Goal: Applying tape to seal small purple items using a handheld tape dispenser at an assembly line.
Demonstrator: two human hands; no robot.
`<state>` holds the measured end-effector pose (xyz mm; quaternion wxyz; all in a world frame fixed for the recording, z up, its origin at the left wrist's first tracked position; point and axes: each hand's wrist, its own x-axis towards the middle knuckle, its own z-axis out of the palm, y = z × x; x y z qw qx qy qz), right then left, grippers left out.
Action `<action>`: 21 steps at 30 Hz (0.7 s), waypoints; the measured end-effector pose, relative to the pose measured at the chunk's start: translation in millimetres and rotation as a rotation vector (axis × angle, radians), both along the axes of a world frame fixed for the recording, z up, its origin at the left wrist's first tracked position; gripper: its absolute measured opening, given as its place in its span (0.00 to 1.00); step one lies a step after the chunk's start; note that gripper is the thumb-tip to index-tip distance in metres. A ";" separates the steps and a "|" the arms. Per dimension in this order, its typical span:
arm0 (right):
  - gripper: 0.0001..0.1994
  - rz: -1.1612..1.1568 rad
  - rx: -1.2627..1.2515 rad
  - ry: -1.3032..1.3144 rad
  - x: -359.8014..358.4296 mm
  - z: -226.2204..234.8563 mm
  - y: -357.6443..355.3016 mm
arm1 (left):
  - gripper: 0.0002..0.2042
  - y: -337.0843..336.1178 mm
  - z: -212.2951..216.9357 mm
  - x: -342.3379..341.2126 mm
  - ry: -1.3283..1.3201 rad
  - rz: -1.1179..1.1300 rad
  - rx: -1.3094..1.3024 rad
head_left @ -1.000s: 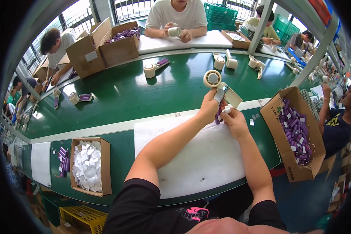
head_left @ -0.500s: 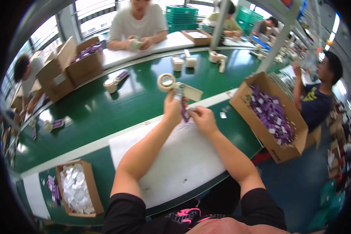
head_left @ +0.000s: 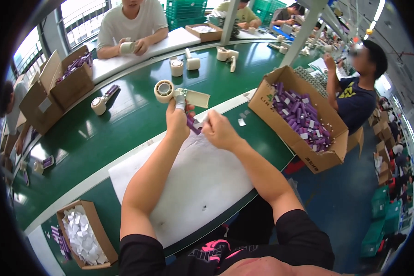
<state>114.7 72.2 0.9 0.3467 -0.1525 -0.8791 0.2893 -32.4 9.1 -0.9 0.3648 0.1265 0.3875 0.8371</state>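
My left hand (head_left: 177, 120) is closed round the handle of a cream hair-dryer-like device (head_left: 163, 90) with a round, hollow head. Its handle stands open, showing a small circuit board and wires, while a pale handle cover (head_left: 197, 98) sticks out to the right. Below the left fingers is a purple battery pack (head_left: 193, 125), tilted downward. My right hand (head_left: 220, 130) pinches a small white tab (head_left: 202, 122) beside the battery; its exact shape is partly hidden by the fingers. Both hands are above a white foam sheet (head_left: 184, 184).
A carton (head_left: 329, 162) of purple battery packs stands right; a smaller carton (head_left: 106, 239) of white paper scraps sits lower left. Similar devices (head_left: 176, 66) rest on the green conveyor (head_left: 138, 108). Co-workers sit across and at the right. White scraps (head_left: 242, 122) lie near my right hand.
The whole view has shifted, so the scene sits further left. My right hand has drawn slightly away from the device to the right, and the battery pack shows more clearly.
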 end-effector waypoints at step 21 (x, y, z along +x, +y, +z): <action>0.13 -0.047 -0.117 0.082 -16.3 -6.0 8.5 | 0.20 -6.1 -14.8 -1.9 1.086 0.221 -0.109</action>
